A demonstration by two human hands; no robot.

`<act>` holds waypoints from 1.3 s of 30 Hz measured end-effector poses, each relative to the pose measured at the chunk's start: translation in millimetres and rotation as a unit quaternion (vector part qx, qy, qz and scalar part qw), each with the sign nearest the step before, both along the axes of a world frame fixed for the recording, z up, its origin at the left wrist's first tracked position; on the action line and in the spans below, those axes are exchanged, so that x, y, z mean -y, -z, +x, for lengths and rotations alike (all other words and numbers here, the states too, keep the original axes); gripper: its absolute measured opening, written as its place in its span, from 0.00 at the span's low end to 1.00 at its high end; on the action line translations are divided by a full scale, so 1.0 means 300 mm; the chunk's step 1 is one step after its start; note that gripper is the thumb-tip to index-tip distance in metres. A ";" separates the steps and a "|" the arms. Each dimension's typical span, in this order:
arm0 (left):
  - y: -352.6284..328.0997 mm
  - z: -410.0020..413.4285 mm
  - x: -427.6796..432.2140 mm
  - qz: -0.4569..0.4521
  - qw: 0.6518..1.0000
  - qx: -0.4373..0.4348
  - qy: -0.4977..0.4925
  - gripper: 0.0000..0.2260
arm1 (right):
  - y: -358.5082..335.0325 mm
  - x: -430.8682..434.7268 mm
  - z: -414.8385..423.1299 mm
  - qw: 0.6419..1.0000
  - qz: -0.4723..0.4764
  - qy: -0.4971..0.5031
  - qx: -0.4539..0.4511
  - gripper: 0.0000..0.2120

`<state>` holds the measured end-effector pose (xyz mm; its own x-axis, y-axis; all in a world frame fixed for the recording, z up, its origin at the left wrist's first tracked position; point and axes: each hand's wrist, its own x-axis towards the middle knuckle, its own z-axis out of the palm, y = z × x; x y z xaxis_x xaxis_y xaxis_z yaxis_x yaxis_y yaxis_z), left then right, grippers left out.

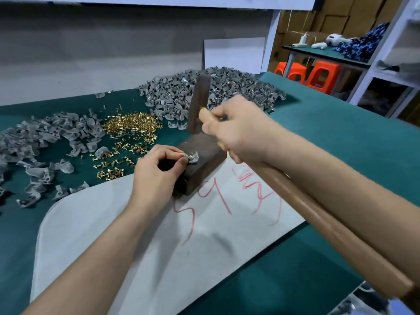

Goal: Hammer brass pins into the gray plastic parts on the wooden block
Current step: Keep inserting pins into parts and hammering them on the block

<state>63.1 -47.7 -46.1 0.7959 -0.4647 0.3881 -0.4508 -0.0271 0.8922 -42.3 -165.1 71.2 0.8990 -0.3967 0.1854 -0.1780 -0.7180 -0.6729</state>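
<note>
One gray part (pixel 192 158) w/ pin (pixel 192 153) pinched by left hand (pixel 156 171) on block (pixel 205 153) — right hand (pixel 241 130) grips hammer (pixel 198 103), head raised; next prob straight strike on pin, missing left hand

Person's bare left hand (pixel 154 173): short plain nails, thumbnail visible. Bare right hand (pixel 243 135): outline slightly blurred, knuckles showing. Bare left forearm (pixel 91 258) and bare right forearm (pixel 341 178) uncovered to frame edge, faint fine hair on both.

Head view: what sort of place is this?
Probably an assembly workshop: heaps of small gray plastic parts, a pile of loose brass pins on the green-covered table, brown cardboard boxes stacked behind.
</note>
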 end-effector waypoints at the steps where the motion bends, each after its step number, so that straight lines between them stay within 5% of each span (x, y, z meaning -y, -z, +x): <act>1: -0.001 -0.003 0.000 0.002 1.000 0.001 -0.002 0.11 | -0.006 0.027 0.005 0.995 0.083 0.017 0.054 0.15; 4: -0.001 -0.015 -0.002 -0.018 1.000 -0.013 -0.002 0.09 | 0.024 0.115 0.030 0.929 0.331 0.059 0.155 0.11; 8: 0.004 -0.011 -0.005 -0.024 0.999 -0.022 -0.007 0.07 | 0.194 0.190 0.046 0.838 0.511 0.109 0.159 0.06; 13: 0.003 -0.002 -0.002 -0.005 1.000 0.000 -0.010 0.10 | 0.303 0.257 0.054 0.740 0.644 0.097 0.168 0.05; 17: -0.001 -0.006 -0.004 -0.001 1.000 -0.002 -0.014 0.10 | 0.310 0.282 0.066 0.699 0.691 0.076 0.167 0.06; 33: -0.029 -0.041 -0.006 0.044 0.999 0.002 -0.029 0.10 | 0.311 0.283 0.062 0.692 0.701 0.048 0.167 0.06; 38: -0.254 0.074 0.132 0.083 0.996 0.008 -0.017 0.03 | 0.318 0.294 0.062 0.707 0.691 0.041 0.147 0.07; 39: -0.310 0.129 0.176 0.106 0.994 -0.004 -0.020 0.09 | 0.319 0.295 0.061 0.707 0.691 0.041 0.144 0.08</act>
<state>101.7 -100.7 46.9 0.8178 -0.5035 0.2785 -0.4387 -0.2323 0.8681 -24.1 -253.6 -24.5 0.8664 -0.4260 -0.2606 0.1055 0.6662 -0.7383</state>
